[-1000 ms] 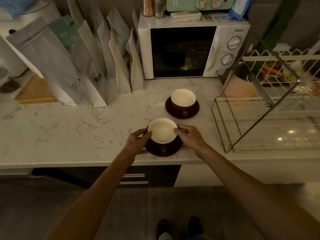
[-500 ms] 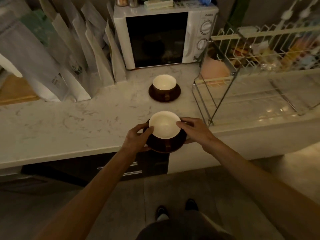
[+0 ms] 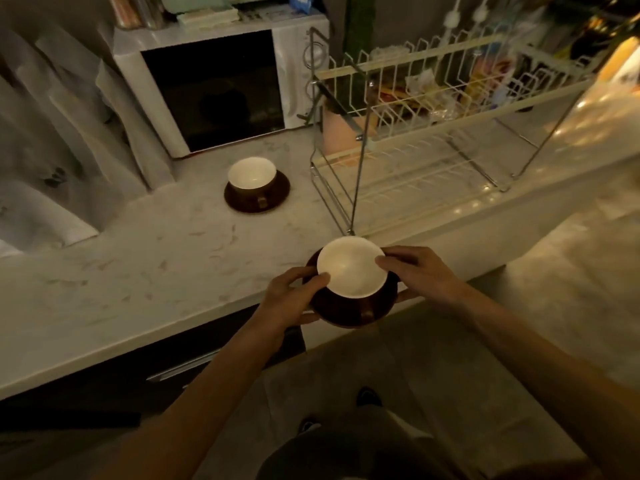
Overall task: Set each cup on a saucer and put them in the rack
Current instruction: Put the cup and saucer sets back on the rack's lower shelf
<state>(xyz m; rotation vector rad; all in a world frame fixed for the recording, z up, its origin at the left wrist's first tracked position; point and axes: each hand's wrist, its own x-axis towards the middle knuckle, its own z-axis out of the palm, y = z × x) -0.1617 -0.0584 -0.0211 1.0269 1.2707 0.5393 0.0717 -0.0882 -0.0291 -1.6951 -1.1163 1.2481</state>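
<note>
— Holding anything, those hands?

— Both are. The left hand (image 3: 292, 299) and the right hand (image 3: 420, 271) grip one dark saucer (image 3: 349, 308) from opposite sides, fingers curled under its rim, thumbs resting against the cup (image 3: 351, 266) that sits on it. The cup is white inside, brown outside, its handle pointing toward the person.

— Is it on the counter?

— It sits over the front edge of the pale marbled counter (image 3: 156, 268), partly past it, just in front of the near corner of the wire rack (image 3: 415, 161). Whether the saucer touches the counter at all, I cannot tell in this dim, blurred view.

— And the other set?

— The second cup (image 3: 252, 174) stands upright on the second saucer (image 3: 258, 197) further back on the counter, in front of the white microwave (image 3: 221, 88) and left of the rack. No hand is near it.

— Anything in the rack?

— Its lower shelf looks bare; packets and a pinkish container show behind its upper tier. Paper bags (image 3: 69, 133) lean at the left.
</note>
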